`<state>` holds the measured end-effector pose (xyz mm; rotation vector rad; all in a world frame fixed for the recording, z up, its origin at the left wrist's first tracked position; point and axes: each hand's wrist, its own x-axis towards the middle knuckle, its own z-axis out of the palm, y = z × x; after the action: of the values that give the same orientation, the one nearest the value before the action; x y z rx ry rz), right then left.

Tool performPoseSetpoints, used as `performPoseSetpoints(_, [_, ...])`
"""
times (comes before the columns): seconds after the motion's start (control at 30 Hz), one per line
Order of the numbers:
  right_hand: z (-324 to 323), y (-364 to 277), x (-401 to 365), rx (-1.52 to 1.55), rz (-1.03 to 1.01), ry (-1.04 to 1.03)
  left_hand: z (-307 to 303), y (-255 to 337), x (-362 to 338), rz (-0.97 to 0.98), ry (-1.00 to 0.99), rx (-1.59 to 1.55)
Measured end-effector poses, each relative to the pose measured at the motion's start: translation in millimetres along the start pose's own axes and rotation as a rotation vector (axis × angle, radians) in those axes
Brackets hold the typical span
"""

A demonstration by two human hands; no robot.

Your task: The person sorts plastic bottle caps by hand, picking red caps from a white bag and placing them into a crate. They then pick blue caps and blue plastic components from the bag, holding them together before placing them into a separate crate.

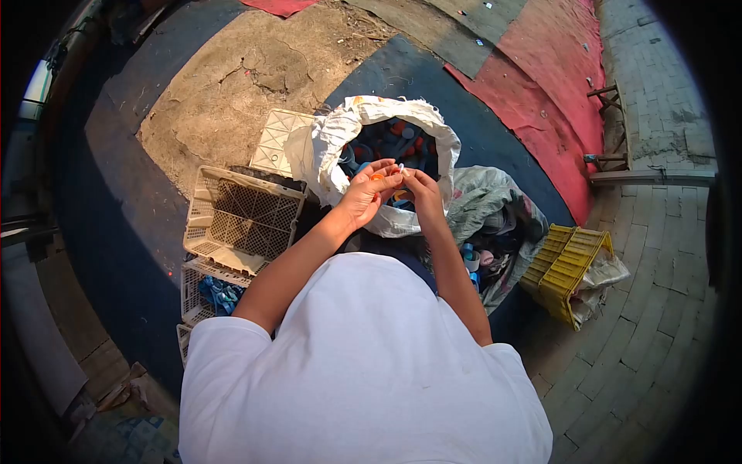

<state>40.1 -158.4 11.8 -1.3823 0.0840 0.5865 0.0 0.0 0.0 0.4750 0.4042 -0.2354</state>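
Over the mouth of a white woven sack (334, 162), my two hands meet, fingers bent and close together. My left hand (363, 195) is closed on a small orange plastic piece (377, 177) that looks like a bottle cap. With its fingertips, my right hand (423, 189) pinches a small red and white piece (399, 170); its exact kind is too small to tell, nor can I see whether it joins the orange one. Inside the sack lie many blue, orange and dark plastic pieces (406, 139), partly in shadow.
At the right, a second, greyish sack (483, 193) holds mixed plastic bits, beside a yellow crate (562, 259). Beige crates (243, 220) stand on the left; a lower one contains blue material (220, 294). Dark and red mats (553, 100) cover parts of the ground.
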Motion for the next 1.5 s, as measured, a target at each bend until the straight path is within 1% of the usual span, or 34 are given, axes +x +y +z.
performPoseSetpoints(0.07, [-0.3,-0.3,0.1,-0.015,0.007,0.004,0.4,0.1,-0.1,-0.002,-0.005,0.018])
performPoseSetpoints(0.17, [-1.2,-0.2,5.6,0.001,0.002,-0.042,2.6,3.7,-0.9,0.034,-0.049,0.043])
performPoseSetpoints(0.27, [-3.9,-2.0,5.6,-0.053,0.038,-0.043,-0.6,-0.2,-0.7,0.037,-0.082,0.126])
performPoseSetpoints(0.47, [-3.2,-8.7,1.8,-0.113,0.034,-0.066,-3.4,-1.7,-0.2,0.027,-0.041,0.072])
performPoseSetpoints(0.57, [-1.0,2.3,1.5,-0.147,-0.051,0.006,0.2,-1.5,-1.4,0.057,0.005,0.075])
performPoseSetpoints(0.67, [4.0,-0.4,-3.3,-0.167,-0.114,0.074,-5.6,1.9,2.5,0.101,-0.009,0.025])
performPoseSetpoints(0.77, [0.8,-3.3,-4.6,-0.185,-0.061,0.059,-12.2,1.1,6.6,0.064,-0.010,0.024])
performPoseSetpoints(0.87, [-10.1,-0.1,-0.5,-0.318,-0.119,0.064,-5.9,3.8,1.4,0.042,-0.022,0.004])
performPoseSetpoints(1.0, [-28.0,-3.2,2.9,-0.789,-0.283,0.191,-1.2,12.0,-1.5,0.003,-0.048,-0.069])
performPoseSetpoints(1.1, [-33.2,-0.5,3.1,-1.173,-0.434,0.185,0.9,15.9,-3.3,-0.013,-0.078,-0.073])
performPoseSetpoints(1.2, [-27.4,6.9,13.2,-0.782,-0.356,0.126,2.3,17.6,-4.8,-0.058,-0.093,-0.083])
performPoseSetpoints(1.3, [-18.3,6.1,21.2,-0.054,-0.062,-0.180,5.0,17.5,-8.7,-0.112,-0.130,-0.078])
performPoseSetpoints(1.4, [-16.8,4.0,27.2,0.038,-0.077,-0.396,7.0,17.4,-11.6,-0.144,-0.156,-0.067])
performPoseSetpoints(1.5, [-23.1,14.8,38.3,-0.051,-0.126,-0.399,4.5,20.0,-12.4,-0.156,-0.179,-0.094])
